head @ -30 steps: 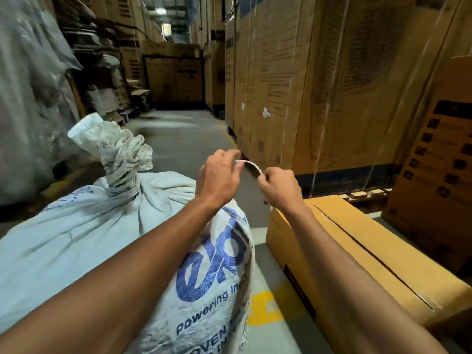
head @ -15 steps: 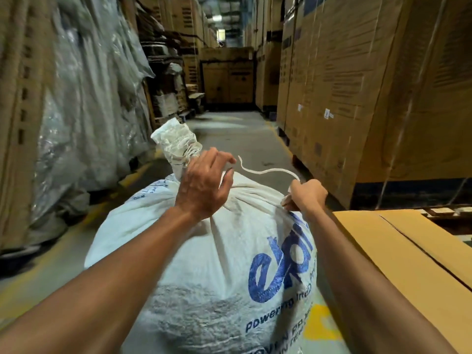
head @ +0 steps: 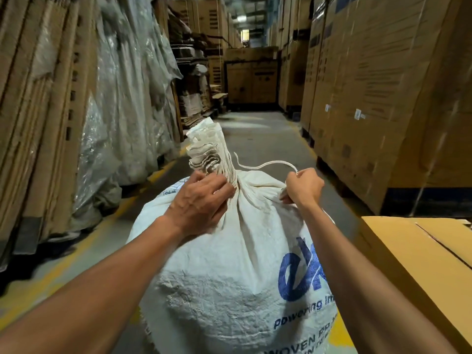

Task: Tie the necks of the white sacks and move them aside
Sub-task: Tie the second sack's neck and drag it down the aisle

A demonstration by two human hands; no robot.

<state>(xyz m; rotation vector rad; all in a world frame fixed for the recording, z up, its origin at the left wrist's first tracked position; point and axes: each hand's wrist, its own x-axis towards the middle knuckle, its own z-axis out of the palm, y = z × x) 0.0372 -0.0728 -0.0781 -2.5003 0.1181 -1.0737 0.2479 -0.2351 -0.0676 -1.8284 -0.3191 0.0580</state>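
A full white woven sack [head: 229, 272] with blue print stands in front of me on the aisle floor. Its gathered, pleated neck [head: 212, 154] sticks up and leans slightly left. My left hand [head: 201, 200] presses against the base of the neck, fingers curled into the folds. To the right of the neck, my right hand [head: 302, 186] is closed on a thin white string [head: 265, 164]. The string's free end curves up and back toward the neck.
A flat brown carton [head: 421, 254] lies close on the right. Tall stacked cartons [head: 378, 93] wall the right side of the aisle. Flattened cardboard and plastic-wrapped goods [head: 122, 98] line the left. The grey floor [head: 260, 134] runs ahead to more boxes.
My head has turned left, so the sack sits centred. My left hand dropped from beside the neck onto its base. My right hand moved right, still holding the string.
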